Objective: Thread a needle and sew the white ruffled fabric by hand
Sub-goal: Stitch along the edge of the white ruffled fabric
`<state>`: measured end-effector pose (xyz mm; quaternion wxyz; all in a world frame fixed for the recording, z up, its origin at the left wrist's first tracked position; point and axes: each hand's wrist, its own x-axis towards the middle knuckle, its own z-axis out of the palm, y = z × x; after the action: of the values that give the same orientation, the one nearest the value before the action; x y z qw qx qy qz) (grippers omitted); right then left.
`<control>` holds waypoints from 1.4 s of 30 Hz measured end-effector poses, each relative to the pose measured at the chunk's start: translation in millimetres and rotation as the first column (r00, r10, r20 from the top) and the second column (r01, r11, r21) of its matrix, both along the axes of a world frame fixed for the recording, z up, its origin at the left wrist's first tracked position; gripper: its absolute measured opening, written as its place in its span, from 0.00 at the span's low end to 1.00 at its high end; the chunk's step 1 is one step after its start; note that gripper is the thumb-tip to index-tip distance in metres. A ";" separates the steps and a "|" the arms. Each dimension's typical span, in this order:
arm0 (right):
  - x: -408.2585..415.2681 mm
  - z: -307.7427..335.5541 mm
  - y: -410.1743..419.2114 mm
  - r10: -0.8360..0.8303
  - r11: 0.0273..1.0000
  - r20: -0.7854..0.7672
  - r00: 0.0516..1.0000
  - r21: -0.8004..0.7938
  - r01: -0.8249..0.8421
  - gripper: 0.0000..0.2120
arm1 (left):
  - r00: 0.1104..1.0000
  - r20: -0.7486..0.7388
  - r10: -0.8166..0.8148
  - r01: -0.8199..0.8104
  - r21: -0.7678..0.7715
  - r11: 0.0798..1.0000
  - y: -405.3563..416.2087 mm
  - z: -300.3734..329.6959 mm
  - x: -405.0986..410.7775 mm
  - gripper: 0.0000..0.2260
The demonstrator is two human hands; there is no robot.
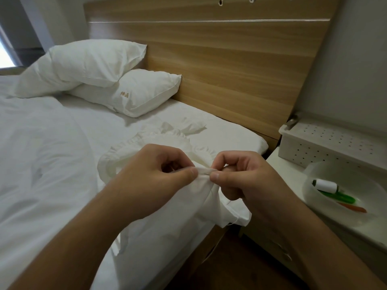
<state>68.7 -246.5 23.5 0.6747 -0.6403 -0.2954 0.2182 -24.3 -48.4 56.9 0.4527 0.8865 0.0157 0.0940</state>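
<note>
Fabric: white ruffled fabric [167, 141] lies on the bed [52, 164]; its ruffles spread just beyond both hands, and a folded edge is held between them, with a loose flap hanging below the right hand.
Left hand: left hand [155, 170] has fingers curled, thumb and forefinger pinching the folded edge.
Right hand: right hand [240, 174] has fingers curled, pinching the same fold, its thumb tip close to the left thumb.
Needle: not discernible; too small or hidden between the fingertips.
Thread: thin thread [232, 221] trails from the flap below the right hand and hangs down past the bed edge.
Progress: judged mid-sewing; a thread already running from the cloth suggests threading is done and stitching has begun. Number of stitches made cannot be told; the rest of the seam, knotting and cutting appear still ahead.
Bowl: white bowl [326, 204] on the nightstand [280, 164], right of the right hand, holds a white spool [325, 185], a green item and an orange item.
Box: perforated white box [326, 143] beyond the bowl.
Pillows: two pillows [125, 91] against the headboard [209, 59], well beyond the left hand.
Obstruction: white thread on white cloth is hard to follow; fingers cover the stitching point.
</note>
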 end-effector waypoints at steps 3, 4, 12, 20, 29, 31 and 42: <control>0.6 -1.7 0.0 0.014 1.000 -0.024 1.000 0.024 -0.013 0.09 | 1.000 -0.008 -0.008 0.008 -0.020 1.000 1.5 -1.5 1.0 0.05; 0.8 -2.2 0.0 0.022 0.999 -0.038 0.999 0.036 -0.020 0.10 | 1.000 -0.010 -0.010 0.010 -0.026 1.000 1.8 -1.9 1.2 0.05; 1.7 -4.2 -1.4 0.097 0.992 -0.113 0.989 0.097 -0.086 0.10 | 0.998 -0.025 -0.055 0.053 -0.056 0.997 2.8 -2.0 1.2 0.05; -0.4 -10.4 3.2 0.151 0.971 -0.122 0.981 0.204 -0.124 0.03 | 0.993 -0.003 -0.115 0.114 -0.146 0.983 1.1 0.0 -0.1 0.05; -1.3 -12.6 6.2 0.171 0.979 -0.053 0.984 0.125 -0.163 0.10 | 0.994 0.002 -0.111 0.108 -0.226 0.968 1.0 -6.4 2.0 0.10; -2.8 -10.6 6.8 0.180 0.979 -0.036 0.983 0.102 -0.175 0.13 | 0.992 -0.014 -0.128 0.122 -0.199 0.972 -0.4 -7.8 3.6 0.10; -0.4 -5.5 -2.4 0.000 0.998 0.048 0.999 0.064 -0.003 0.03 | 0.995 -0.023 -0.092 0.080 -0.331 0.940 0.4 -5.9 2.7 0.06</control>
<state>68.3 -248.9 17.9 0.6873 -0.6232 -0.3188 0.1939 -21.5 -48.0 51.0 0.5978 0.7999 0.0011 0.0533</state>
